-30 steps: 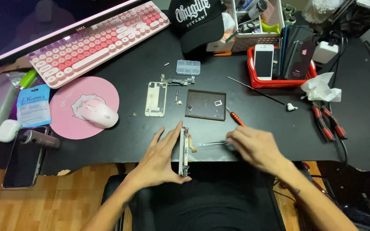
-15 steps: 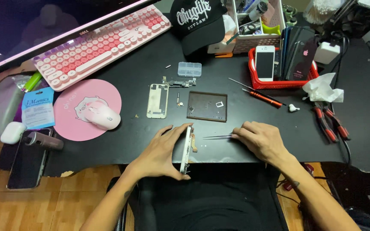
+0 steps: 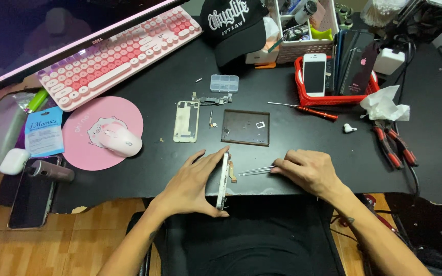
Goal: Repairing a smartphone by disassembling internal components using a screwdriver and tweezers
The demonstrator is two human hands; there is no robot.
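Observation:
My left hand [image 3: 193,181] holds a disassembled phone body [image 3: 223,179] on its edge, upright on the black desk [image 3: 154,87] near the front edge. A small flex part hangs off its right side. My right hand [image 3: 308,169] lies just right of it, gripping metal tweezers [image 3: 254,170] whose tips point left toward the phone. Farther back lie a pale phone back plate [image 3: 185,121], a dark square magnetic mat [image 3: 245,127] with tiny parts, a small clear parts box [image 3: 224,83] and a red-handled screwdriver [image 3: 313,111].
A pink keyboard [image 3: 118,48] and a monitor sit at the back left, a pink mouse [image 3: 119,139] on a round pad. A red tray [image 3: 336,94] holds several phones. A black cap [image 3: 231,25], red pliers [image 3: 392,145], a tissue and an earbud [image 3: 349,128] lie around.
My right hand let go of the red-handled screwdriver, which now lies farther back on the desk, and took up the tweezers. My left hand still holds the phone body on edge.

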